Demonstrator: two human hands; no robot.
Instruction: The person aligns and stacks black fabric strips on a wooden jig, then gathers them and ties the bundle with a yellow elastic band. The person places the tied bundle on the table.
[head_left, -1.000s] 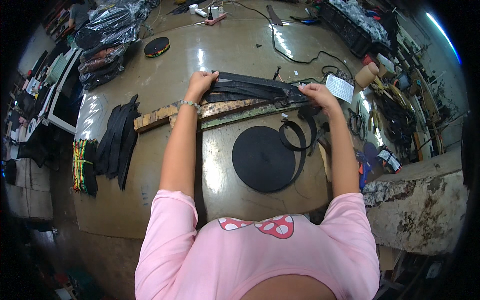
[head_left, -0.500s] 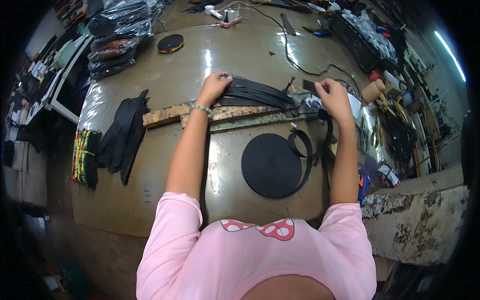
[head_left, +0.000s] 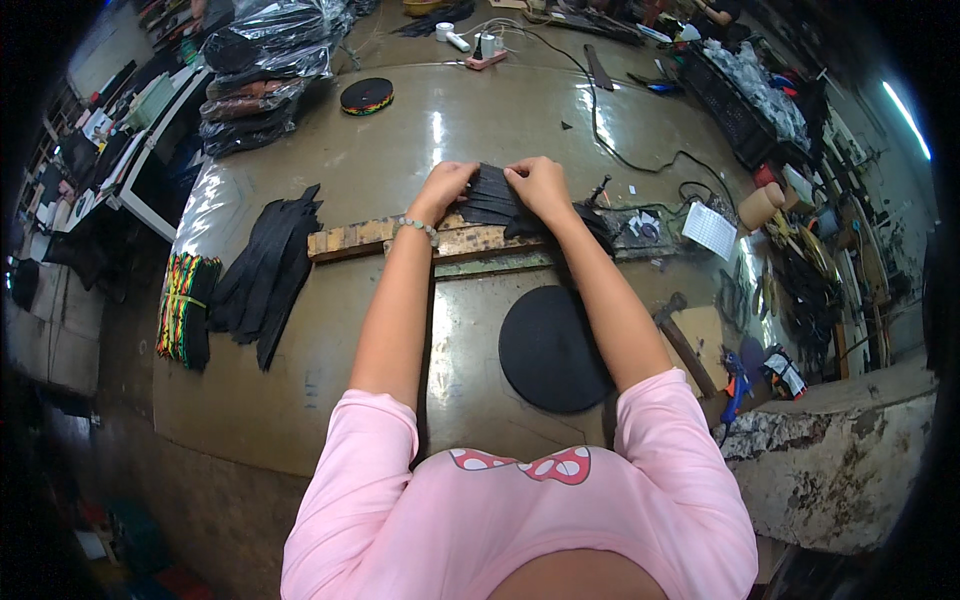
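Observation:
Black webbing strips [head_left: 488,196] lie side by side across a long wooden bar [head_left: 350,242] on the table. At the strips' far left edge, my left hand [head_left: 445,190] is closed on their ends with thumb and fingers. My right hand [head_left: 540,188] pinches the webbing close by, at the right of the same ends; its fingertips are partly hidden. A flat roll of black webbing [head_left: 550,350] lies nearer to me, partly under my right forearm.
Loose black strips [head_left: 265,265] and a bundle of multicoloured straps [head_left: 182,310] lie at the left. On the right are a hammer [head_left: 685,345], a blue glue gun [head_left: 736,385] and a paper sheet [head_left: 710,230]. A dark cable [head_left: 625,155] crosses the far side, near a black crate [head_left: 730,95].
My right hand has moved left from the bar's right end to beside my left hand, bringing the webbing end over. The loose loop beside the roll no longer shows. The view has shifted slightly.

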